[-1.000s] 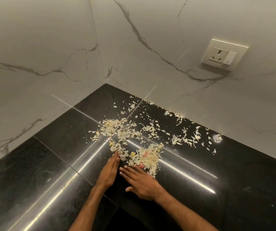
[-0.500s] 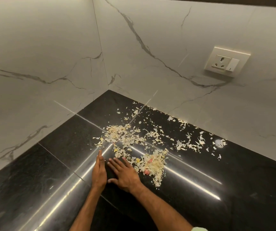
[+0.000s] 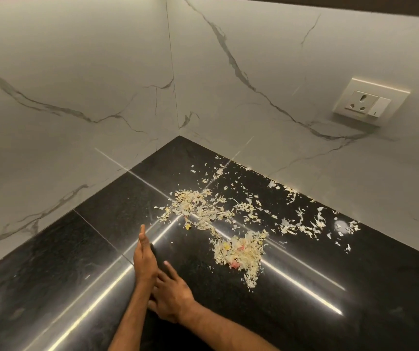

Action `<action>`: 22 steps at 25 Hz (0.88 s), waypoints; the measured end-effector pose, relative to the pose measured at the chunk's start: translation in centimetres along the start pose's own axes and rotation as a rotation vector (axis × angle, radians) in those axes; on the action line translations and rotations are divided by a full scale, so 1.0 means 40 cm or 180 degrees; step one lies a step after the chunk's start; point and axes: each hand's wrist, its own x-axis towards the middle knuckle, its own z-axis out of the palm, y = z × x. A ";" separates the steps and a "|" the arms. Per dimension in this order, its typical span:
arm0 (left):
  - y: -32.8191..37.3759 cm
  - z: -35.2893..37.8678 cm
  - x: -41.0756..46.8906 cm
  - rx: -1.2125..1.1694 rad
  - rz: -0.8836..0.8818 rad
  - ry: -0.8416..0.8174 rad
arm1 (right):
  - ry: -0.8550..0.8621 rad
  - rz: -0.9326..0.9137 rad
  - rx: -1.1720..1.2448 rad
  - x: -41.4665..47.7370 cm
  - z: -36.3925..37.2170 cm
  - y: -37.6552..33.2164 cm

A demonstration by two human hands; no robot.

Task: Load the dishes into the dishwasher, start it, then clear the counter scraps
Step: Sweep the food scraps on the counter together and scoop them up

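Observation:
Pale vegetable scraps lie scattered over the glossy black counter, thickest in a heap with a few pink and yellow bits at centre right. A looser patch of scraps lies behind it, and thin flakes trail toward the right wall. My left hand stands on its edge on the counter with straight fingers, left of the heap and apart from it. My right hand lies flat beside it, fingers straight, touching the left wrist. Neither hand holds anything.
White marble-look walls meet in a corner behind the scraps. A cream socket with a switch sits on the right wall. Bright light streaks cross the counter.
Both hands have pulled back toward me and to the left, away from the scrap heap. The heap now lies apart from my fingers.

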 end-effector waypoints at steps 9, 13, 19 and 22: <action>-0.081 -0.090 -0.015 0.0120 -0.0126 -0.0029 | 0.0151 0.1648 0.0049 -0.023 -0.079 0.248; -0.058 -0.081 -0.005 0.0044 -0.0066 0.0065 | 0.0303 0.0693 0.0188 -0.018 -0.040 0.127; -0.049 -0.052 -0.003 -0.0019 -0.0056 0.0009 | 0.0127 0.0010 0.0129 -0.022 0.006 0.052; -0.074 -0.083 -0.012 -0.0028 -0.0125 0.0126 | 0.0116 0.0906 0.0111 -0.069 -0.040 0.185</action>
